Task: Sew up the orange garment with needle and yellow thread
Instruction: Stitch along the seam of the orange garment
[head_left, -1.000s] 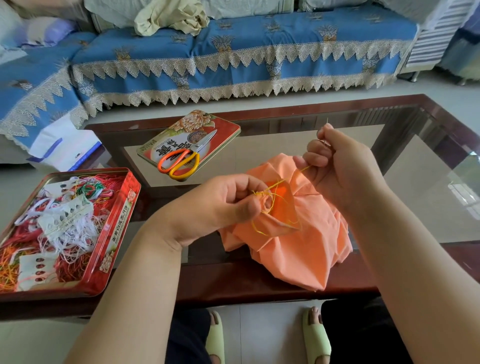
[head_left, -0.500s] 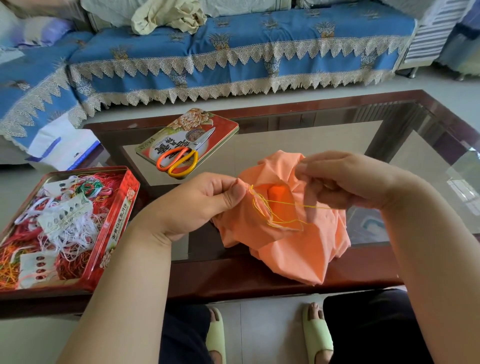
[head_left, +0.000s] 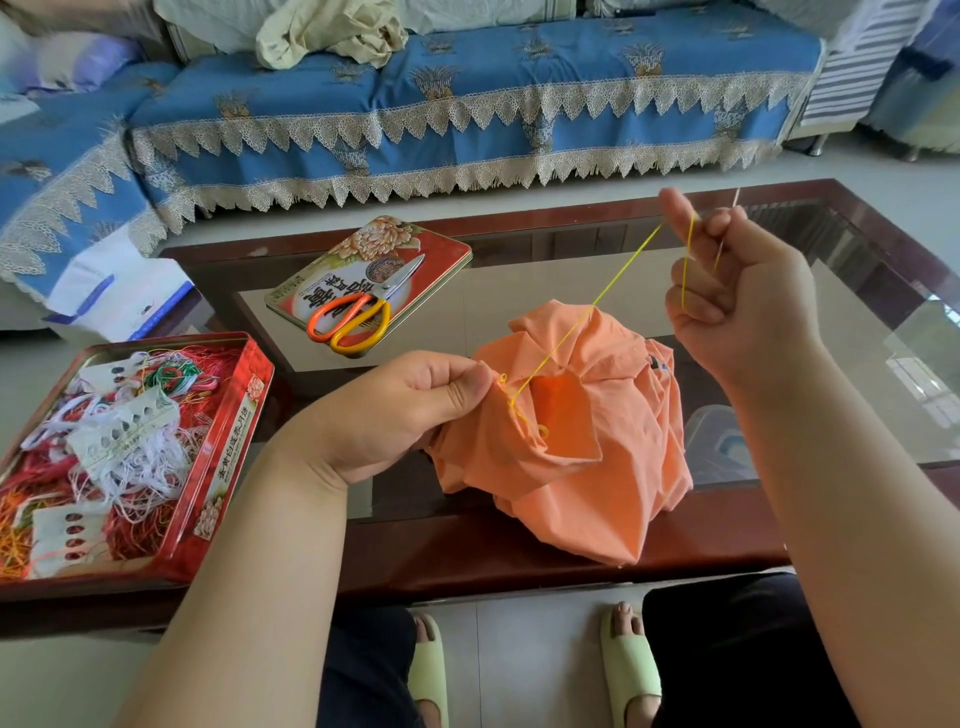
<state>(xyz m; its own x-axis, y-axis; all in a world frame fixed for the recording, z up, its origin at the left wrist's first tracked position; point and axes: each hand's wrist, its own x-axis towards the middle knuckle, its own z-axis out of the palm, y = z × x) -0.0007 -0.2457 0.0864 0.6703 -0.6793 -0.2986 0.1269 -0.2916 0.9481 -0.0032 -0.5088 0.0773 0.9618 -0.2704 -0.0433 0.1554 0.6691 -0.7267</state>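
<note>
Yellow thread (head_left: 587, 317) taut up-right (diagonal), right hand (head_left: 748, 291) fingers pinching needle (head_left: 726, 228), left hand (head_left: 395, 410) pinching orange garment (head_left: 597, 467)

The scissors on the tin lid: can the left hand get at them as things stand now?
Probably not right away. The scissors lie uncovered on the tin lid, with nothing in between, but the left hand pinches the orange garment at the seam and would have to let go first.

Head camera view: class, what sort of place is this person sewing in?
Most likely a home living room: a sofa with a blue lace-trimmed cover stands behind a glass-topped coffee table, and the person's feet wear house slippers.
</note>
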